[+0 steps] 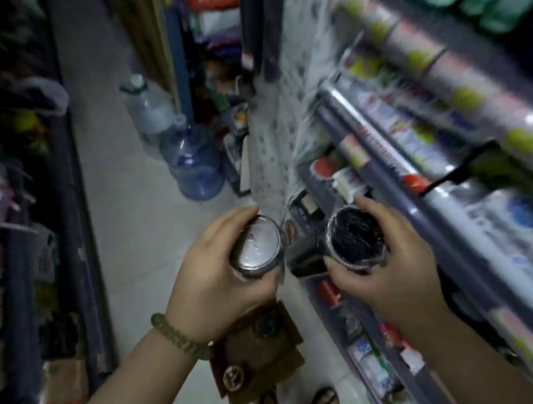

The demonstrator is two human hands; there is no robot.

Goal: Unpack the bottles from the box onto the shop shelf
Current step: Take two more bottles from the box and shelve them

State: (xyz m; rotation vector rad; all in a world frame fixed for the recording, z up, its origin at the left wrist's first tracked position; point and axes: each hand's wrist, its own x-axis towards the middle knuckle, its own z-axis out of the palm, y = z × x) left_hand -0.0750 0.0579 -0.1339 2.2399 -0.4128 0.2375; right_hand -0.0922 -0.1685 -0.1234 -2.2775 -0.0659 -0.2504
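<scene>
Left hand (220, 278): grips a bottle with a pale round end (258, 246).
Right hand (391, 261): grips a dark-ended bottle (355, 237).
Brown cardboard box (260, 355): on the floor below the hands.
Shop shelf (418, 167): just right of the bottles.

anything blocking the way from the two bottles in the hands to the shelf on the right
Partly. The left hand and right hand each grip a bottle. The shelf beside them is crowded with packaged goods; no free slot shows through the blur.
</scene>
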